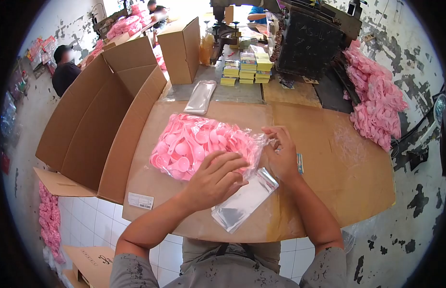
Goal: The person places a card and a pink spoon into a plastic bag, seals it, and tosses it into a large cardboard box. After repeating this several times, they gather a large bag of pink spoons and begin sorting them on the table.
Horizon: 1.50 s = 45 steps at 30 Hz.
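A clear plastic bag of pink plastic spoons (184, 146) lies on the cardboard-covered table in front of me. My left hand (216, 178) is over the bag's near right part, fingers stretched out and slightly apart, gripping nothing. At the bag's right end, my right hand (281, 151) has its fingers curled and pinched on the loose plastic edge. Between my forearms sits a stack of flat clear plastic sleeves (244, 204), partly under the bag's near edge. A small printed card (299, 163) shows beside my right wrist, half hidden.
A large open cardboard box (84, 129) stands at the left. Another pack of clear sleeves (200, 97) lies beyond the bag. Stacks of printed cards (247, 67) stand near a dark machine (307, 43). Bagged pink pieces (376, 101) hang at the right. Other people sit at the back.
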Each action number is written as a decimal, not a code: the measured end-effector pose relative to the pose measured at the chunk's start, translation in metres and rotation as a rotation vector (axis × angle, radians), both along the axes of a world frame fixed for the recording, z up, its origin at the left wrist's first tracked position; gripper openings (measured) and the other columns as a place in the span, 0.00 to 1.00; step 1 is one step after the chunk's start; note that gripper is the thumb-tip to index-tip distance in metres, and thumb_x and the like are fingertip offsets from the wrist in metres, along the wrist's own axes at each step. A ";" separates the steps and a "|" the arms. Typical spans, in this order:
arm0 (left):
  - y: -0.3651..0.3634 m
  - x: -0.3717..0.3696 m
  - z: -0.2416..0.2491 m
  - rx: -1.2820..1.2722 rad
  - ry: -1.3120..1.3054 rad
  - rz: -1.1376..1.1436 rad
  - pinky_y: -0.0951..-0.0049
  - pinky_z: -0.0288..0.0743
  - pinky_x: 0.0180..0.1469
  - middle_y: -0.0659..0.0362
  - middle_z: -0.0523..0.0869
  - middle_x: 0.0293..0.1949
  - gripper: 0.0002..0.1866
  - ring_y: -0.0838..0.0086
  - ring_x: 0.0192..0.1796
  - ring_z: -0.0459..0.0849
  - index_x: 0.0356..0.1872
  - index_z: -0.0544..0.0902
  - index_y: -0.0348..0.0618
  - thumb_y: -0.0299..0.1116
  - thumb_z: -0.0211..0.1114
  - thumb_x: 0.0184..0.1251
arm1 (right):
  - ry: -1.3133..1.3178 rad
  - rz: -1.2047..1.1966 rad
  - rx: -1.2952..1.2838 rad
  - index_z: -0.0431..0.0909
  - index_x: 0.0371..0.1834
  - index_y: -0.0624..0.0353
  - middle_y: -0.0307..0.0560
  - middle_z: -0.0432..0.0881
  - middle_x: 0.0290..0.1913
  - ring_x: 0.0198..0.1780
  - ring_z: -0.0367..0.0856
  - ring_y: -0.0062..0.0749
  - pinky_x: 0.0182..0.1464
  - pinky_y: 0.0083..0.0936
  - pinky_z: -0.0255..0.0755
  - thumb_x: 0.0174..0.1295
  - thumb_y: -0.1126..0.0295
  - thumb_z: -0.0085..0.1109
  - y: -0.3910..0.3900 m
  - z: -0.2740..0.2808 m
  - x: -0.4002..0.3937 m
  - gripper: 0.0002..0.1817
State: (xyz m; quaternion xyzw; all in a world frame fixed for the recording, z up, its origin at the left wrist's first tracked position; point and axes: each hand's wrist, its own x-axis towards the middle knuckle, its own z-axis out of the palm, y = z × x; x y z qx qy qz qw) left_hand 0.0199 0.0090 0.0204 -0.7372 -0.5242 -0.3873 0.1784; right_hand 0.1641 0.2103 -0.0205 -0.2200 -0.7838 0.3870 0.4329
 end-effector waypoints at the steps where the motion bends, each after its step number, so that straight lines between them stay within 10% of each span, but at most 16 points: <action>1: 0.002 -0.002 -0.001 -0.006 0.001 -0.030 0.57 0.73 0.65 0.59 0.87 0.49 0.11 0.64 0.52 0.86 0.40 0.83 0.45 0.31 0.78 0.63 | 0.025 0.023 -0.017 0.87 0.57 0.58 0.44 0.87 0.41 0.43 0.85 0.27 0.44 0.26 0.77 0.63 0.84 0.62 0.000 -0.002 -0.002 0.20; 9: -0.005 -0.007 0.002 -0.085 -0.043 -0.007 0.64 0.73 0.42 0.60 0.82 0.35 0.16 0.66 0.37 0.82 0.47 0.87 0.44 0.28 0.80 0.58 | 0.216 0.168 -0.742 0.86 0.56 0.64 0.36 0.88 0.37 0.35 0.82 0.18 0.41 0.17 0.75 0.81 0.73 0.58 0.026 -0.011 0.003 0.10; 19: -0.020 -0.038 0.039 -0.010 0.155 0.346 0.63 0.65 0.39 0.64 0.75 0.28 0.17 0.70 0.32 0.77 0.24 0.79 0.49 0.40 0.83 0.52 | 0.043 0.051 -0.313 0.86 0.55 0.66 0.40 0.89 0.40 0.42 0.87 0.20 0.49 0.20 0.78 0.80 0.72 0.60 0.028 -0.007 0.007 0.10; 24: -0.010 -0.028 0.045 -0.029 -0.164 0.139 0.58 0.76 0.54 0.56 0.85 0.44 0.14 0.60 0.48 0.86 0.40 0.86 0.47 0.32 0.81 0.54 | 0.280 0.145 -0.380 0.86 0.52 0.63 0.45 0.89 0.51 0.48 0.89 0.30 0.57 0.29 0.80 0.73 0.77 0.60 0.002 0.006 -0.002 0.09; 30: 0.022 -0.010 0.050 -0.242 -0.037 0.022 0.50 0.71 0.74 0.53 0.85 0.59 0.17 0.56 0.66 0.82 0.54 0.86 0.47 0.28 0.72 0.63 | 0.107 0.259 0.637 0.85 0.45 0.62 0.51 0.87 0.49 0.48 0.86 0.51 0.57 0.42 0.78 0.52 0.81 0.63 0.000 0.032 0.018 0.15; 34: 0.046 -0.039 0.042 -0.426 0.256 -0.206 0.47 0.60 0.82 0.58 0.87 0.58 0.19 0.65 0.69 0.81 0.53 0.89 0.48 0.22 0.67 0.60 | -0.160 0.491 0.341 0.85 0.37 0.60 0.49 0.86 0.46 0.53 0.84 0.49 0.58 0.44 0.76 0.50 0.81 0.62 0.000 0.015 0.024 0.11; 37: 0.042 -0.045 0.049 -0.558 0.281 -0.189 0.45 0.59 0.82 0.58 0.87 0.51 0.18 0.64 0.65 0.82 0.52 0.90 0.49 0.26 0.67 0.59 | -0.088 0.497 0.573 0.84 0.37 0.61 0.51 0.85 0.44 0.49 0.84 0.49 0.56 0.43 0.77 0.49 0.79 0.64 0.001 0.026 0.020 0.10; 45: 0.039 -0.067 0.125 -0.250 0.615 0.066 0.47 0.61 0.80 0.57 0.79 0.39 0.10 0.63 0.54 0.80 0.31 0.79 0.46 0.38 0.69 0.56 | -0.270 0.384 0.507 0.81 0.35 0.58 0.49 0.84 0.40 0.45 0.83 0.46 0.59 0.43 0.73 0.56 0.67 0.73 0.013 0.035 0.041 0.11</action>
